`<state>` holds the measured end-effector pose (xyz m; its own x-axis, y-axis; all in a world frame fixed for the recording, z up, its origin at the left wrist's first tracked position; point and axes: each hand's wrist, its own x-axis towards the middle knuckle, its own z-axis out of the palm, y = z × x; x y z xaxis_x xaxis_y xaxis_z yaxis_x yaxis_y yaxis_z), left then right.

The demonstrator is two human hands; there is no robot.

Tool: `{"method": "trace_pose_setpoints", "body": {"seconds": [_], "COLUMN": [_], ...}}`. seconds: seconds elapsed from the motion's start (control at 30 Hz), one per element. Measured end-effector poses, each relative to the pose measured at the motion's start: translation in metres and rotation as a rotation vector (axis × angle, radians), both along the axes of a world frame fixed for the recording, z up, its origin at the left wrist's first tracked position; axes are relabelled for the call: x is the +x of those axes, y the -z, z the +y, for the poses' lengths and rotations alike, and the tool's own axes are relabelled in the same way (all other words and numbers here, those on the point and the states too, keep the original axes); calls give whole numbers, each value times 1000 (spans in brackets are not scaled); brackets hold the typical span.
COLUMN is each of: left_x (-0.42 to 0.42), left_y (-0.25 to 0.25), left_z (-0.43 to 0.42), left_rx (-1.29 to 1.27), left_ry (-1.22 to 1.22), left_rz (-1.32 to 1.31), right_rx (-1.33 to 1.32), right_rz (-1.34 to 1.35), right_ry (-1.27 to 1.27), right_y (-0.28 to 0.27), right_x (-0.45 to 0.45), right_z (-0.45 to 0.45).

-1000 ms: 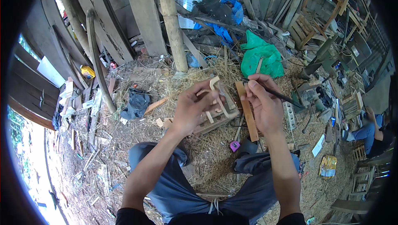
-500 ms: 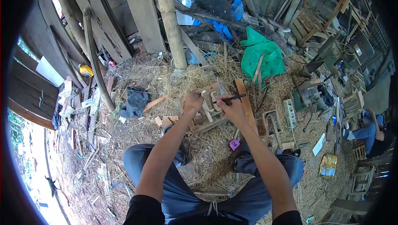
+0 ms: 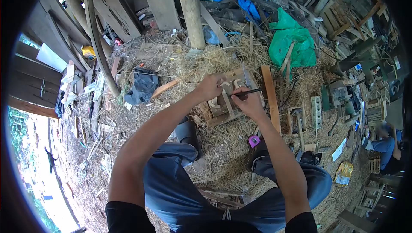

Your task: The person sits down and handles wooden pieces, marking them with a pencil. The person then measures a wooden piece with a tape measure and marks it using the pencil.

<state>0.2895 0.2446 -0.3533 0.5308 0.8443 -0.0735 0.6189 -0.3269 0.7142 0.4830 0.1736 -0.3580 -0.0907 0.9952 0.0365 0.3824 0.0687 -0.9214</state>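
My right hand [image 3: 249, 103] grips a dark, slim pen [image 3: 247, 91], its tip end over the wooden block. My left hand [image 3: 209, 88] is closed, fingertips at a small pale curved wooden piece [image 3: 225, 85]; its grip is partly hidden. Another curved piece [image 3: 237, 83] lies just beyond the pen. A pale wooden strip [image 3: 227, 103] slants across the low wooden block [image 3: 219, 120] between my feet. Further left on the block is a light cut piece [image 3: 213, 102]. A pointed metal blade [image 3: 246, 75] rests at the block's far right side.
A long plank [image 3: 271, 100] lies right of the block, with a purple tape measure [image 3: 254, 140] nearer me. Beyond are a green sack [image 3: 294, 46] and a wooden post [image 3: 191, 16]. A black bag [image 3: 143, 85] lies left. Another person [image 3: 384, 145] sits at far right.
The view has shifted, so the scene sits higher and further right. My left hand has come off the pale strip to a small curved piece; my right hand still holds the pen.
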Motion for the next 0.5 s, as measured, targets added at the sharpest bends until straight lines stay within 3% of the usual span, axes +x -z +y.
{"method": "trace_pose_setpoints", "body": {"seconds": [0.07, 0.17, 0.27, 0.5], "left_x": [-3, -8, -9, -7], "left_y": [12, 6, 16, 18], "left_z": [-3, -6, -6, -6], "left_rx": [201, 196, 220, 226], "left_ry": [59, 158, 147, 125], "left_rz": [-103, 105, 107, 163], "right_rx": [-64, -47, 54, -116], "right_rz": [59, -35, -78, -134], "right_ry": [-84, -134, -126, -158], "right_y": [0, 3, 5, 4], "right_x": [-3, -8, -11, -6], "right_z": [0, -1, -1, 3]}}
